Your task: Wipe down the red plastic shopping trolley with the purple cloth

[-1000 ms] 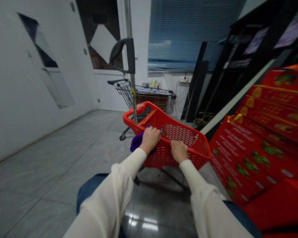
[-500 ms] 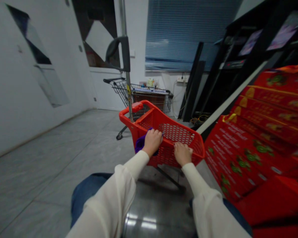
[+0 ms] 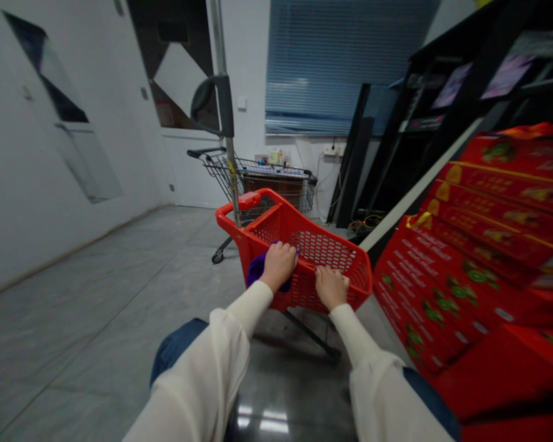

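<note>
A small red plastic shopping cart (image 3: 332,245) with perforated basket walls stands in front of me. My left hand (image 3: 279,265) is closed around a purple cloth (image 3: 257,267), which it presses against the near rim and side of the basket. Part of the cloth hangs down the outside; the rest is hidden under my fingers. To its right, my right hand (image 3: 332,286) grips the same rim, fingers curled over the top edge. The cart's red handle (image 3: 246,201) is at the left end, behind my left hand.
Red printed cartons (image 3: 461,276) are stacked close on the right. A wire shopping cart (image 3: 276,178) holding a box and small items stands behind. A metal pole with a dark grip (image 3: 225,105) rises by the red handle. Black shelving (image 3: 442,110) leans in at the right.
The whole scene has shifted slightly left in view as my head turned a little. Both hands keep their places on the cart's rim.
</note>
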Available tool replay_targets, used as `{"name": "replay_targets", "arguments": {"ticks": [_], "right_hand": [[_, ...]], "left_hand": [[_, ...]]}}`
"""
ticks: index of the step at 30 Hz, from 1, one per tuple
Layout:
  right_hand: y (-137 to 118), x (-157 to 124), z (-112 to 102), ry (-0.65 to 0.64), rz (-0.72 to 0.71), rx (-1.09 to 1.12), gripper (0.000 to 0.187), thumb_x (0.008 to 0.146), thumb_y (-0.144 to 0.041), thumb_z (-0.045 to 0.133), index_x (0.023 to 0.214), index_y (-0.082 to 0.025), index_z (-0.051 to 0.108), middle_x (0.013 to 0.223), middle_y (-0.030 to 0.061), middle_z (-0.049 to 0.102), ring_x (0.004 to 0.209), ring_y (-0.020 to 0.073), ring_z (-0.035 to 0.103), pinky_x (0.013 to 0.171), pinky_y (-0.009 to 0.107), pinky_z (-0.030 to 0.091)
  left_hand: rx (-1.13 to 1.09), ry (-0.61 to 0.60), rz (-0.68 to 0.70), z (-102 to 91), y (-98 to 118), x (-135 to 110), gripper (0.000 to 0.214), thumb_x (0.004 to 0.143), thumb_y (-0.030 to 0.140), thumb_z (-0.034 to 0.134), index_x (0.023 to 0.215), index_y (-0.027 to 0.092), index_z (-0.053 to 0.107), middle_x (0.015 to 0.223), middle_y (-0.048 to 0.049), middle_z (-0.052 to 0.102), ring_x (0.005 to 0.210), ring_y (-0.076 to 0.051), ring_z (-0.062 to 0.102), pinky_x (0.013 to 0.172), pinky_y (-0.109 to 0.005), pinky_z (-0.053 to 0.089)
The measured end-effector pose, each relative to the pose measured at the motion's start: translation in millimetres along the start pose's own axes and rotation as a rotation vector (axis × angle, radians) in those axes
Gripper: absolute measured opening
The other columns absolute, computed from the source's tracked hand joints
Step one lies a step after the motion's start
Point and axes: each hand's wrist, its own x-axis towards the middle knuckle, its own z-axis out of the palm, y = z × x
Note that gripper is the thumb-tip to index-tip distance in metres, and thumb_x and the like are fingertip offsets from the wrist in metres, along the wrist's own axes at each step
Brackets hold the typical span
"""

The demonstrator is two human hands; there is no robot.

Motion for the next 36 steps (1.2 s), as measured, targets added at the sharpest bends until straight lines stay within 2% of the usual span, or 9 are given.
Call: {"name": "replay_targets", "arguments": {"ticks": [3, 9, 15, 18, 22, 25, 29, 32, 36], "right_hand": [[4.9, -3.9, -6.3, -0.009, -0.049, -0.012, 0.039, 0.103, -0.034, 0.031, 0.124, -0.025, 0.062, 0.12, 0.0089, 0.069, 0.106, 0.0214, 0.058, 0.085, 0.034, 0.035], [23.5, -9.3, -3.3, -0.007, 0.04, -0.044, 0.04, 0.103, -0.033, 0.031, 0.119, -0.023, 0.067, 0.115, 0.0087, 0.071, 0.105, 0.0216, 0.061, 0.087, 0.035, 0.034], [9.5, -8.8, 0.4, 0.017, 0.021, -0.041, 0.04, 0.103, -0.034, 0.03, 0.119, -0.024, 0.066, 0.114, 0.0077, 0.072, 0.105, 0.0205, 0.062, 0.089, 0.035, 0.035], [13.6, -10.1, -5.5, -0.044, -0.016, -0.058, 0.042, 0.103, -0.036, 0.029, 0.12, -0.023, 0.065, 0.114, 0.0087, 0.072, 0.103, 0.0196, 0.063, 0.085, 0.032, 0.038], [16.8, -13.6, -6.3, -0.059, 0.029, -0.072, 0.043, 0.103, -0.04, 0.03, 0.116, -0.023, 0.066, 0.111, 0.0082, 0.073, 0.101, 0.0204, 0.065, 0.081, 0.031, 0.039], [9.5, -14.5, -1.4, -0.022, 0.034, -0.065, 0.041, 0.103, -0.037, 0.03, 0.115, -0.023, 0.067, 0.111, 0.0082, 0.073, 0.102, 0.0203, 0.065, 0.084, 0.032, 0.038], [9.0, -14.2, -0.7, -0.024, -0.016, -0.04, 0.041, 0.103, -0.036, 0.03, 0.12, -0.024, 0.066, 0.112, 0.0081, 0.073, 0.102, 0.0202, 0.065, 0.084, 0.032, 0.038], [24.3, -16.4, -3.4, -0.06, -0.054, -0.032, 0.04, 0.103, -0.033, 0.031, 0.12, -0.022, 0.066, 0.112, 0.0081, 0.073, 0.103, 0.0199, 0.065, 0.085, 0.03, 0.039], [41.0, -20.8, 2.4, -0.054, -0.084, -0.033, 0.043, 0.103, -0.027, 0.029, 0.115, -0.018, 0.07, 0.111, 0.0093, 0.074, 0.104, 0.02, 0.064, 0.091, 0.031, 0.039]], "left_hand": [[-0.046, -0.035, 0.051, 7.0, 10.1, 4.1, 0.024, 0.098, 0.03, 0.047, 0.096, 0.016, 0.066, 0.095, -0.0117, 0.066, 0.095, -0.025, 0.056, 0.081, -0.038, 0.038], [-0.001, -0.003, -0.056, 2.6, -11.2, 7.3, 0.025, 0.097, 0.029, 0.047, 0.094, 0.015, 0.067, 0.095, -0.0123, 0.067, 0.095, -0.026, 0.056, 0.08, -0.038, 0.039], [-0.073, 0.004, 0.041, 20.8, 21.6, 1.1, 0.024, 0.097, 0.031, 0.047, 0.095, 0.017, 0.066, 0.096, -0.0106, 0.066, 0.096, -0.024, 0.055, 0.083, -0.038, 0.04], [-0.076, -0.046, 0.075, 19.2, 10.0, 6.7, 0.025, 0.098, 0.032, 0.047, 0.096, 0.017, 0.067, 0.094, -0.0102, 0.066, 0.095, -0.024, 0.056, 0.083, -0.037, 0.04], [-0.039, -0.048, -0.028, 12.1, -16.6, 11.7, 0.025, 0.097, 0.031, 0.046, 0.095, 0.017, 0.067, 0.096, -0.011, 0.067, 0.096, -0.024, 0.056, 0.083, -0.038, 0.039], [-0.04, -0.017, -0.052, 14.8, -8.5, 6.6, 0.023, 0.097, 0.03, 0.047, 0.094, 0.017, 0.066, 0.097, -0.011, 0.067, 0.097, -0.025, 0.055, 0.085, -0.039, 0.039], [-0.081, -0.034, 0.061, 19.4, 13.4, 1.1, 0.023, 0.098, 0.031, 0.046, 0.098, 0.018, 0.065, 0.098, -0.0097, 0.068, 0.098, -0.024, 0.056, 0.085, -0.038, 0.039], [-0.082, -0.085, 0.098, 15.0, 4.3, 5.6, 0.026, 0.098, 0.033, 0.045, 0.098, 0.017, 0.066, 0.097, -0.009, 0.068, 0.095, -0.023, 0.056, 0.082, -0.036, 0.039], [-0.063, -0.073, -0.005, 12.4, -16.3, 9.5, 0.025, 0.098, 0.031, 0.045, 0.095, 0.016, 0.066, 0.097, -0.0098, 0.068, 0.096, -0.023, 0.057, 0.083, -0.036, 0.04]]}}
